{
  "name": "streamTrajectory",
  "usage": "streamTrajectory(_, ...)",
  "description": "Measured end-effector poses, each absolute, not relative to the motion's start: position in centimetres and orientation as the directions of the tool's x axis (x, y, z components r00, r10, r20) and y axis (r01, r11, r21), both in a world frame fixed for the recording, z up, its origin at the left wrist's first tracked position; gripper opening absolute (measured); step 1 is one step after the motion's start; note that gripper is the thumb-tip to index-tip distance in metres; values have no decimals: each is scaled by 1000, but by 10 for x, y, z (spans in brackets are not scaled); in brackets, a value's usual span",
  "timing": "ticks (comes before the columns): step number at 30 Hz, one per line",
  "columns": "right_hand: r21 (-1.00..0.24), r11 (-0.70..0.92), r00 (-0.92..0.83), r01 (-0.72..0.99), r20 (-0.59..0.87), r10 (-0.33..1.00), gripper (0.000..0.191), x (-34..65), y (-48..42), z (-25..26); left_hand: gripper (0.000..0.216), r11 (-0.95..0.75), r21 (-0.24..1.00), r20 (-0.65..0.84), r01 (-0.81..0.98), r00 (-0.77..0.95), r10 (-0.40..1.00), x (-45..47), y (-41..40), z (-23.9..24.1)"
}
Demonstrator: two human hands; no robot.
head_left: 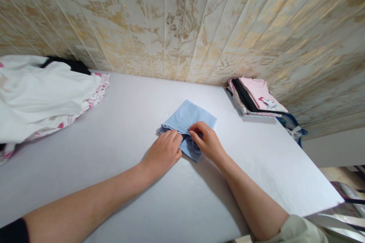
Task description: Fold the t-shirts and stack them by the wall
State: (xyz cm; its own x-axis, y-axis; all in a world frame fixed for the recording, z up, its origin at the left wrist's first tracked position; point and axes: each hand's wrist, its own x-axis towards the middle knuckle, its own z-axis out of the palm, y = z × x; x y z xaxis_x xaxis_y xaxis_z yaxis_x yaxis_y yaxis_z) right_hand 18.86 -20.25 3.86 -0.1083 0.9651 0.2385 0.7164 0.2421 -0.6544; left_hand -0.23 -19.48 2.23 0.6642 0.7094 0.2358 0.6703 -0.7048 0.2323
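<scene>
A light blue garment [189, 114], folded into a small packet, lies on the white table [137, 110] in front of me. My left hand [168, 146] is closed on its near left edge, the fingers curled over a folded layer. From the right, my right hand [205, 138] pinches the raised edge of the same layer between thumb and fingertips. Between the hands the near part of the cloth is bunched and partly hidden. Which garment it is cannot be made out.
A stack of folded clothes [256, 97], with a pink printed piece on top, stands at the back right, with dark blue cloth [293, 127] beside it. White clothing with pink trim [54, 97] is heaped at the left. A patterned gold-and-white wall [171, 26] borders the table's far edge.
</scene>
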Motion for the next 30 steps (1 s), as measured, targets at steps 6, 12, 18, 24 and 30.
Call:
streamTrajectory(6,-415,403,-340,815,220,914,11,183,-217,61,11,-700,232,215,675,666,714,-1,-195,20)
streamTrajectory(12,-324,398,-376,858,133,917,23,181,-217,53,13,-699,396,188,596,692,697,-11,-189,25)
streamTrajectory(18,-360,367,-329,858,164,930,18,177,-220,51,18,-664,492,190,563,675,713,-18,-179,25)
streamTrajectory(24,-322,332,-318,886,97,943,8,163,-229,53,8,-682,451,163,576,698,697,-17,-179,25)
streamTrajectory(30,-258,271,-272,927,34,962,21,154,-232,46,7,-654,513,185,556,673,717,-18,-174,26)
